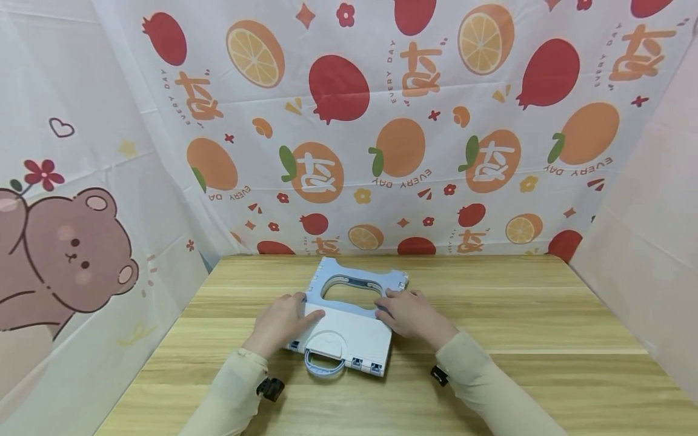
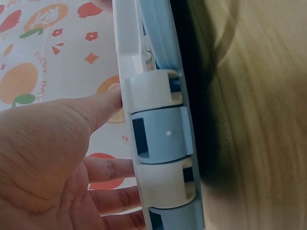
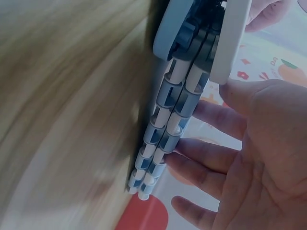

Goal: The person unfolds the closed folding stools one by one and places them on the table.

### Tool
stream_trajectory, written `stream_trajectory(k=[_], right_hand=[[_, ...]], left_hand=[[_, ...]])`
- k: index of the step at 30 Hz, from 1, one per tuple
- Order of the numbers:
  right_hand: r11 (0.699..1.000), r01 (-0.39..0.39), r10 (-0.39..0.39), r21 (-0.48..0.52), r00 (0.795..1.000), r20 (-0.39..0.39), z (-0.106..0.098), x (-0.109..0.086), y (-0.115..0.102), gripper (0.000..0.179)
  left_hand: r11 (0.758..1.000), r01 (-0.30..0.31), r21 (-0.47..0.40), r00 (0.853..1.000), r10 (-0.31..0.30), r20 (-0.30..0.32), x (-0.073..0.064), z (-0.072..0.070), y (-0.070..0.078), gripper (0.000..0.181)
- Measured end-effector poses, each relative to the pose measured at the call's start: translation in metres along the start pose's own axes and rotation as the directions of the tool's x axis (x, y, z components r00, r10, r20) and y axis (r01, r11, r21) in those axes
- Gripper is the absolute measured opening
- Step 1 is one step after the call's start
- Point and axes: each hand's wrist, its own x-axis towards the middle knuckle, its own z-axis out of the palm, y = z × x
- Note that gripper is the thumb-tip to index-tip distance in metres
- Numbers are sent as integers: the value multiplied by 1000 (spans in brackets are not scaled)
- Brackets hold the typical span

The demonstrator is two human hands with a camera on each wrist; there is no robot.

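A folding plastic stool (image 1: 354,330) in white and light blue is over the wooden table, partly folded. Its blue part (image 1: 349,272) with a large oval opening points away; a blue loop handle (image 1: 325,369) sticks out at the near edge. On its left side my left hand (image 1: 279,322) grips the edge, thumb on the white panel. My right hand (image 1: 415,316) holds the right side by the blue and white parts. Alternating hinge knuckles (image 2: 160,136) run along the edge in the left wrist view; a double row of hinges (image 3: 168,112) appears in the right wrist view.
The wooden table (image 1: 518,321) extends around the stool on both sides. Behind it hangs a fruit-print curtain (image 1: 376,200), with a bear-print curtain (image 1: 76,254) on the left and a pale one (image 1: 649,242) on the right.
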Motion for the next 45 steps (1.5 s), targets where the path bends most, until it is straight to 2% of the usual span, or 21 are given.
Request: stream_trajectory(k=[8,17,24,29,32,38,45], right_hand=[[999,41,-42,-27,999,-28,1,-16,5,39],[992,105,-113,-65,985,-132,2,-32,14,33],[994,104,-108,-36,986,-129,0,-44,18,38],[988,137,-147,-63,972,-183,0,-52,20,39],[988,133,-147,-83,967,-207,0,-57,21,39],[991,99,-115,-88,971,-207,-1,-67,19,37],[989,82,-105,-125,975,-196,-2,-73,18,32]], left_hand=[[1000,-23,0,1000,23,-19,0,3,1,71],[999,-43,-27,998,42,-38,-2,4,2,68],[998,-34,-48,999,33,-12,-1,2,-1,72],[998,-28,-51,1000,28,-9,0,2,-1,72],[998,-33,-44,999,33,-14,1,3,-1,71],[998,-44,-43,999,43,-25,1,5,0,70],[994,-70,-86,997,66,-46,1,6,2,64]])
